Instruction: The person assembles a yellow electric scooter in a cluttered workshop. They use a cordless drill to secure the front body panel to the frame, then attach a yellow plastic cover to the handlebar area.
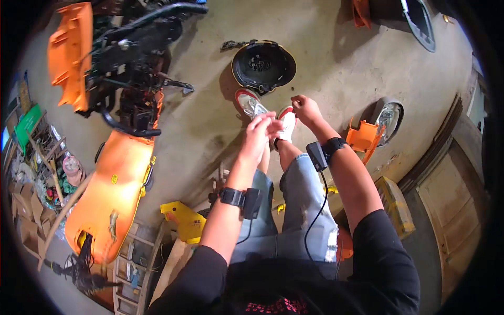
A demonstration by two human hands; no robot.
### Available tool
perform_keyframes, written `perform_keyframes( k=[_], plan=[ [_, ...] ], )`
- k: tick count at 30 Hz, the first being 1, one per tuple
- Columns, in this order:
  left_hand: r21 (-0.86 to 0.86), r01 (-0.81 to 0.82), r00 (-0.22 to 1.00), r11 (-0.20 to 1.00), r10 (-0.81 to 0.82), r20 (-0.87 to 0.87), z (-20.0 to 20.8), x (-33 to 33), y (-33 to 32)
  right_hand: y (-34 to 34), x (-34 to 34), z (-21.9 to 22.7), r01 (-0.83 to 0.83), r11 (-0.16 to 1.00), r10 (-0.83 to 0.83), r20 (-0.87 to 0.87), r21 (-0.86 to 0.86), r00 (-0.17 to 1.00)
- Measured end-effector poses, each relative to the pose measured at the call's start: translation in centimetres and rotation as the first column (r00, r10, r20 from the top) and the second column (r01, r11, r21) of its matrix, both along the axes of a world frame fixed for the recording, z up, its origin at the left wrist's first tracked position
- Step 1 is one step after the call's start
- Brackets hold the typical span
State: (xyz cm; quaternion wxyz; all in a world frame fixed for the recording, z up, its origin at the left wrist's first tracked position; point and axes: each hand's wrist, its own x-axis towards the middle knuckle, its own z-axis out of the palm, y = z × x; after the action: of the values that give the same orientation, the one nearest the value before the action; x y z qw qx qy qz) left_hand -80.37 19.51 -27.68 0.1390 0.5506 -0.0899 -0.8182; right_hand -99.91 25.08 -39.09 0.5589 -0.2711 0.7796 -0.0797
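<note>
Both my hands hang above my shoes, short of an upturned black hard hat [242, 71] with a yellow rim. Inside the hat lies a heap of small dark pieces [260, 63] that look like screws or nuts. My left hand [257, 137] has its fingers loosely bent and apart, with nothing visible in them. Close to the hat's right side, my right hand [308, 111] is closed, fingertips pressed together. What it holds, if anything, is too small or hidden. A tiny dark speck [293, 88] shows on the floor between that hand and the hat.
A partly stripped scooter with an orange body panel [118, 181] fills the left side. At right, an orange piece with a lamp [365, 135] lies on the floor. Near my legs are a yellow panel [185, 220] and a taped box [395, 206]. A ladder [140, 239] lies lower left.
</note>
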Motion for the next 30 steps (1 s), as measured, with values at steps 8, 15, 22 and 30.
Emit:
perform_keyframes(
  k=[8,15,22,30],
  plan=[
    [-0.27,0.372,0.927,0.888,-0.344,0.148,-8.1,-0.8,3.8,-2.5,3.0,-10.5,-0.049,0.998,0.043,-0.113,-0.049,0.993],
    [-0.14,0.983,0.173,0.12,-0.862,0.476,-6.1,-3.1,0.5,-4.3,4.8,-17.1,0.184,0.959,-0.213,-0.117,-0.215,0.97],
    [-0.14,0.982,-0.025,-0.127,-0.821,0.57,-6.7,-4.0,-0.4,-7.5,5.2,-20.6,0.181,0.965,-0.227,-0.265,-0.188,0.937],
    [-0.075,0.993,0.118,0.092,-0.801,0.586,-9.0,-2.1,-1.7,-8.3,6.0,-23.0,0.21,0.965,-0.255,-0.375,-0.157,0.891]
  ],
)
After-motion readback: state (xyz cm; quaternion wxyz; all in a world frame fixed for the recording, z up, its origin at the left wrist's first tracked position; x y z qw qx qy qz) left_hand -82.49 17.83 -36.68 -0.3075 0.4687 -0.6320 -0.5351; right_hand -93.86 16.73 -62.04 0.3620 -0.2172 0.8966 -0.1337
